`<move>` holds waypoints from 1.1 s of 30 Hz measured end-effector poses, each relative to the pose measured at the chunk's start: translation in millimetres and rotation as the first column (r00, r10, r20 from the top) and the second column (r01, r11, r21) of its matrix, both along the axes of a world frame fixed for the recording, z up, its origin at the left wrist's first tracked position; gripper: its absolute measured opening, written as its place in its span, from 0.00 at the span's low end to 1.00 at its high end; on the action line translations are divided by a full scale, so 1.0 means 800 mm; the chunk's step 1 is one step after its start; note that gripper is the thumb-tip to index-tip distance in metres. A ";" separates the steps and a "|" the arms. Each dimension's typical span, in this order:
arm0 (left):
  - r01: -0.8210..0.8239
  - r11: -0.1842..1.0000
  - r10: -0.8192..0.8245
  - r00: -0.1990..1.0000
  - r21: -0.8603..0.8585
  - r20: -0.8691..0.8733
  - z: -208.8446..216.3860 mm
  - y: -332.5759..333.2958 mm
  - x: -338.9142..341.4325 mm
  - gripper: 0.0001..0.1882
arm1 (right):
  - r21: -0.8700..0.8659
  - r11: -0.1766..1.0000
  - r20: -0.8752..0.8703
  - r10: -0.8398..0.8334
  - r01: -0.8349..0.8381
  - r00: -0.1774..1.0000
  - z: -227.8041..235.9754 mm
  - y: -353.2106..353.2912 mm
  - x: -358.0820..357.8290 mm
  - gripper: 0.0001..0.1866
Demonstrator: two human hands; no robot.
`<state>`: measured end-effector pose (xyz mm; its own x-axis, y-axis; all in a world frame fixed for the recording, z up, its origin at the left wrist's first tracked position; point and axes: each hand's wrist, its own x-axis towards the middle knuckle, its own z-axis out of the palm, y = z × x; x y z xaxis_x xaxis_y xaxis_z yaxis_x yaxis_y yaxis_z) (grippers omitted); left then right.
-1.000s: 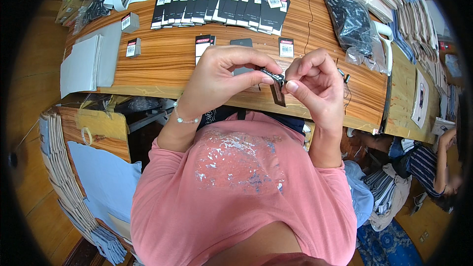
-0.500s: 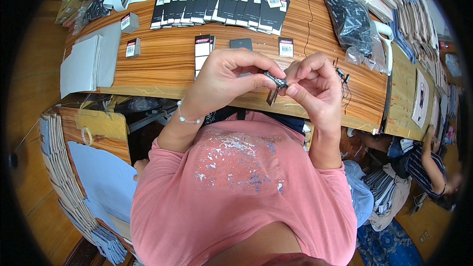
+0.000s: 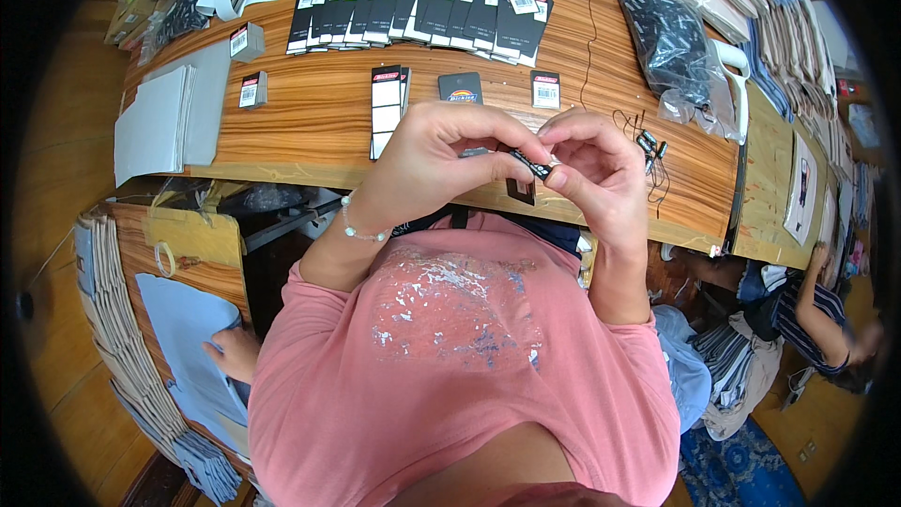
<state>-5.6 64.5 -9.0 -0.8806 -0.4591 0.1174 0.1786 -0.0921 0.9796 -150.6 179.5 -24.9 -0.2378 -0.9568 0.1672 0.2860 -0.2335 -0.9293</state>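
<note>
Just past the table's front edge, my left hand pinches one end of a small black string-lock fastener between thumb and forefinger. My right hand grips the fastener's other end, its thumb and fingertips pressed together. Below the fastener hangs a small dark hang tag, partly covered by the fingers. Beyond my hands lie a dark card, a narrow pile of white-and-black labels and a small stack of stickered tags. Several loose string fasteners rest to the right of my right hand.
A row of black hang tags with strings spans the far table. A plastic bag of black fasteners and folded garments are at right. White sheets lie left. Another person's hand touches light blue fabric at lower left.
The fastener has tilted between my fingers, and the hang tag beneath has turned. My right hand has shifted slightly down. The other person's hand has moved left onto the blue fabric.
</note>
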 end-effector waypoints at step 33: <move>0.042 0.980 -0.017 0.992 -0.196 0.127 0.002 -0.078 -0.029 0.09 | 0.264 0.963 -0.090 -0.039 0.061 0.995 -0.023 -0.012 -0.009 0.10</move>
<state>-28.5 1.8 -7.2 -0.9070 -0.4109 0.0917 0.0542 0.1020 0.9933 -158.0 169.7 -43.4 -0.2823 -0.9568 -0.0703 0.1997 0.0131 -0.9798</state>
